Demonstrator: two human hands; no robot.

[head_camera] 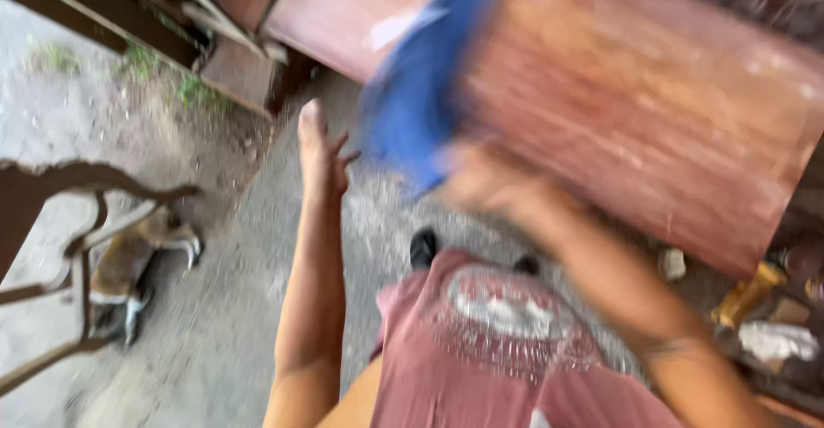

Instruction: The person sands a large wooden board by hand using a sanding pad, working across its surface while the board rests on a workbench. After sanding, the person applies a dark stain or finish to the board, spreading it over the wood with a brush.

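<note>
Blue cloth (pixel 421 93) sweeps across the reddish wooden panel (pixel 652 110) at one o'clock.

We judge this a wiping pass on the wood: our right hand (pixel 481 183), blurred, seems clenched on the cloth's lower end, while our left hand (pixel 322 157) hangs flat with fingers released at eleven o'clock, touching nothing. Next calls for steady pressure along the grain. A dog (pixel 137 265) lies at nine o'clock; no containers show clearly.
</note>
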